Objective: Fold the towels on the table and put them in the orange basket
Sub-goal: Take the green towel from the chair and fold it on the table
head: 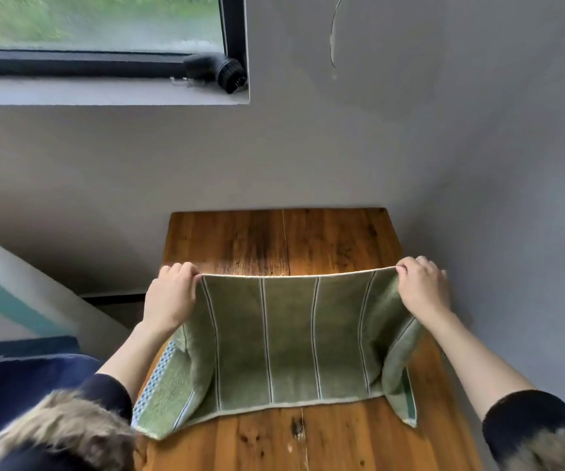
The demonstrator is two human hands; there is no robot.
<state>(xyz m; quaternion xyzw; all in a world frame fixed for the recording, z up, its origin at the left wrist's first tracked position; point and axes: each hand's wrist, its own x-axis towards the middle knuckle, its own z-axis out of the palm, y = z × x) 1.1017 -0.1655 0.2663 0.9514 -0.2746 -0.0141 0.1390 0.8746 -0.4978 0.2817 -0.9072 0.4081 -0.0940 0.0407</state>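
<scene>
head view, looking down at a wooden table (325, 239) pushed against a grey wall (410, 130). green towel (291, 338) with thin pale stripes running front to back is held up over the table. left hand (172, 297) pinches the far left corner, fingers curled onto the edge. right hand (423, 287) pinches the far right corner the same way. the top edge is stretched taut between the two hands, lifted off the wood. the towel's near edge rests on the table, and both side ends droop and fold inward, the left end hanging over the table's left edge. dark sleeves with fur trim (60, 433) at the bottom corners. window (97, 25) upper left, with a dark round object (220, 71) on the sill, blurred.
</scene>
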